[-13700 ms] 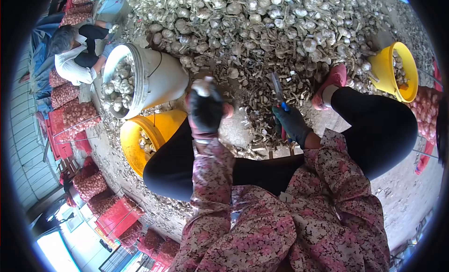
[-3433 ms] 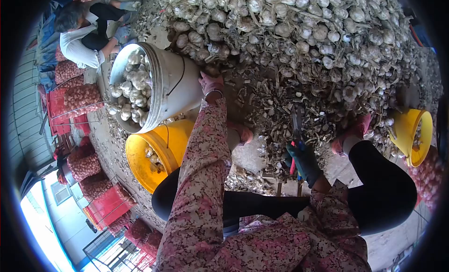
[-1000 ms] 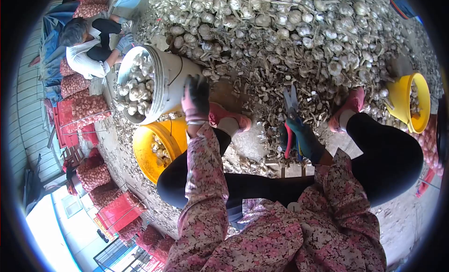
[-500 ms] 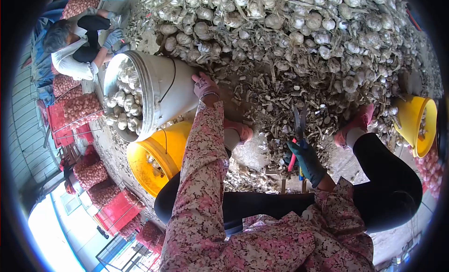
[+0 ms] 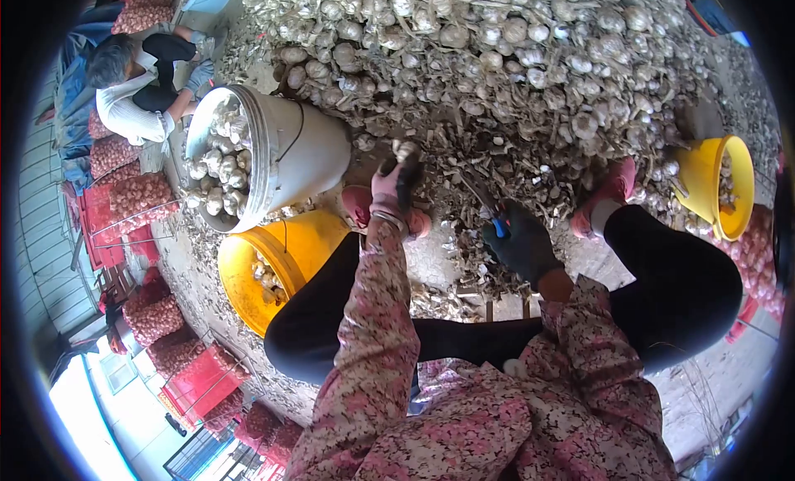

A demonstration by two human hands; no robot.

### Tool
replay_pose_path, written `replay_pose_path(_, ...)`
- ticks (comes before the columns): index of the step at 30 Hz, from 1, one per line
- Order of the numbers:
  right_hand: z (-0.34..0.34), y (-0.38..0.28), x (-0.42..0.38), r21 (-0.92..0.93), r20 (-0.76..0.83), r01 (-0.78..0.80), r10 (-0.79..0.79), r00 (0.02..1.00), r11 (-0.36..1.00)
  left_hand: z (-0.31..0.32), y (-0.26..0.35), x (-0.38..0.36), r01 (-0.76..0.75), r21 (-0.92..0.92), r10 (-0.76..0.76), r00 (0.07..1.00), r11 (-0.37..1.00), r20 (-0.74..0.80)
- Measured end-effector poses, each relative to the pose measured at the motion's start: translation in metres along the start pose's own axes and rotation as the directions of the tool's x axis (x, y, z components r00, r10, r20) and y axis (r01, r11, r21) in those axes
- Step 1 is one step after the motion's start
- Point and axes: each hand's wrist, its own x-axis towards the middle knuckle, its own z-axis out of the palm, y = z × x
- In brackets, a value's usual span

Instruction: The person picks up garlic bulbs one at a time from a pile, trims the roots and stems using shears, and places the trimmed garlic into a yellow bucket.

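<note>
My left hand (image 5: pixel 396 185), in a pink and dark glove, is closed on a garlic bulb (image 5: pixel 406 149) at the near edge of the garlic pile (image 5: pixel 513 42). To its right, my right hand (image 5: pixel 520 239), in a dark green glove, grips shears (image 5: pixel 483 193) whose blades point up and left, towards the pile. A gap separates the two hands. Left of my left hand is a white bucket (image 5: pixel 310 146) holding garlic bulbs (image 5: pixel 222 170). Cut stalks and scraps (image 5: pixel 489 158) lie around the shears.
A yellow bucket (image 5: pixel 310 237) with a few bulbs is below the white one; another yellow bucket (image 5: pixel 704 175) is at the right. At the upper left a person (image 5: pixel 137 92) in grey gloves sits near red net sacks (image 5: pixel 141 195). My feet flank the scraps.
My left hand has moved right from beside the white bucket and now holds a bulb. The shears have tilted left, and the whole view has shifted slightly.
</note>
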Motion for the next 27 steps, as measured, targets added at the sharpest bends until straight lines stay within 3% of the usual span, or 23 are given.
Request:
replay_pose_path(2, -0.008, -0.003, 0.001, -0.16, -0.047, 0.129, -0.138, 0.989, 0.979, 0.008, -0.02, -0.035, -0.031, 0.122, 0.005, 0.979, 0.992, 0.202)
replay_pose_path(4, -0.011, 0.002, -0.003, -0.257, -0.088, 0.177, -0.206, 0.975, 0.95, 0.013, -0.045, -0.055, -0.262, 0.267, 0.16, 0.922, 0.927, 0.352)
replay_pose_path(6, -0.017, 0.004, -0.009, -0.347, -0.128, 0.224, -0.283, 0.951, 0.911, 0.02, -0.06, -0.071, -0.471, 0.541, 0.264, 0.87, 0.696, 0.417)
replay_pose_path(8, -0.021, 0.003, -0.016, -0.325, -0.084, 0.161, -0.198, 0.977, 0.932, 0.035, -0.05, -0.105, -0.584, 0.745, 0.305, 0.809, 0.323, 0.502)
replay_pose_path(10, -0.024, 0.006, -0.02, -0.249, -0.013, 0.116, -0.123, 0.992, 0.961, 0.044, -0.041, -0.129, -0.581, 0.758, 0.307, 0.809, 0.296, 0.501)
replay_pose_path(12, -0.024, 0.012, -0.025, -0.046, 0.093, -0.036, 0.04, 0.995, 0.998, 0.037, -0.044, -0.133, -0.577, 0.769, 0.302, 0.811, 0.274, 0.501)
replay_pose_path(13, -0.023, 0.012, -0.027, 0.109, 0.103, -0.092, 0.081, 0.991, 0.99, 0.034, -0.043, -0.131, -0.38, 0.59, 0.21, 0.917, 0.712, 0.338)
replay_pose_path(14, -0.022, 0.012, -0.029, 0.11, 0.099, -0.091, 0.08, 0.992, 0.99, 0.031, -0.043, -0.129, -0.09, 0.248, 0.034, 0.974, 0.964, 0.223)
replay_pose_path(15, -0.021, 0.012, -0.032, 0.156, 0.048, -0.06, 0.053, 0.997, 0.986, 0.024, -0.043, -0.13, 0.001, 0.002, -0.001, 0.968, 1.0, 0.249)
replay_pose_path(16, -0.019, 0.008, -0.034, 0.202, -0.002, -0.028, 0.029, 1.0, 0.979, 0.019, -0.044, -0.13, 0.0, 0.004, -0.001, 0.969, 1.0, 0.246)
replay_pose_path(18, -0.022, 0.001, -0.04, 0.131, 0.058, -0.022, 0.014, 0.998, 0.991, 0.012, -0.044, -0.128, 0.067, -0.152, 0.042, 0.784, 0.986, 0.619)
replay_pose_path(19, -0.017, 0.004, -0.042, -0.004, -0.033, 0.135, -0.135, 0.99, 0.991, 0.022, -0.04, -0.128, 0.354, -0.323, -0.138, 0.832, 0.878, 0.538)
replay_pose_path(20, -0.012, 0.007, -0.043, -0.151, -0.101, 0.273, -0.289, 0.952, 0.95, 0.022, -0.04, -0.129, 0.355, -0.324, -0.14, 0.833, 0.877, 0.535)
replay_pose_path(22, -0.003, 0.007, -0.042, -0.192, -0.126, 0.25, -0.277, 0.953, 0.949, 0.022, -0.043, -0.132, 0.22, -0.255, -0.016, 0.785, 0.942, 0.619)
replay_pose_path(25, -0.009, 0.001, -0.036, -0.26, -0.14, 0.197, -0.239, 0.961, 0.945, 0.034, -0.033, -0.144, 0.249, -0.214, -0.09, 0.824, 0.945, 0.56)
replay_pose_path(27, -0.014, 0.001, -0.033, -0.333, -0.046, 0.242, -0.272, 0.961, 0.911, 0.027, -0.032, -0.141, 0.244, -0.179, -0.114, 0.838, 0.953, 0.534)
